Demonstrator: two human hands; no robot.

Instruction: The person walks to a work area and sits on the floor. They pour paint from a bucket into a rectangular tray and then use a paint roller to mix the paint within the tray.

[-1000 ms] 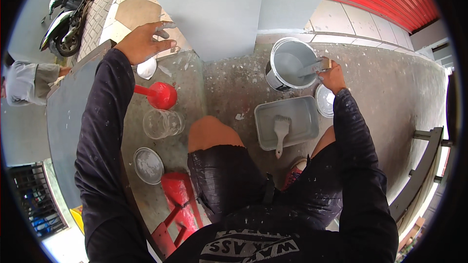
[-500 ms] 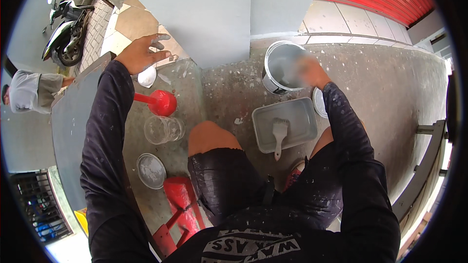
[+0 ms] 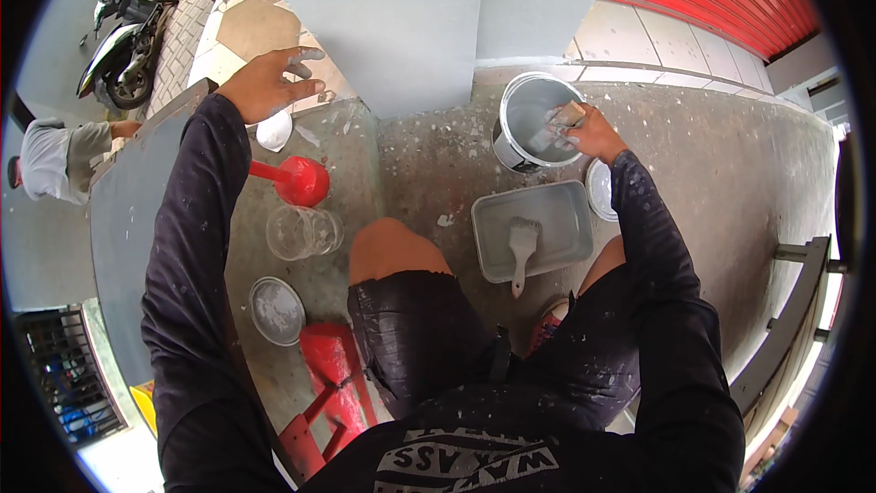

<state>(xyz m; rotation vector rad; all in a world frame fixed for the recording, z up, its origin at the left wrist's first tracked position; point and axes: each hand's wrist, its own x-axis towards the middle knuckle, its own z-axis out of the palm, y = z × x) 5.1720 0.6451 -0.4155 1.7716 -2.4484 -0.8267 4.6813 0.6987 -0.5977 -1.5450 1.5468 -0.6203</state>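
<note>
Apparently the work is partway: the open bucket [image 3: 525, 106], far right, and the nearer tray [image 3: 566, 237] are grey inside; what's left doesn't show. My left hand [image 3: 265, 84] spreads loosely at far left, empty; my right hand [image 3: 598, 134] pinches a tan-and-grey tool [image 3: 570, 115] between thumb and fingers, over the bucket's mouth.

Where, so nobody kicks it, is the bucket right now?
In the head view, the bucket stands on the floor right of centre, just beyond the grey tray, with the right hand over its right rim.
</note>
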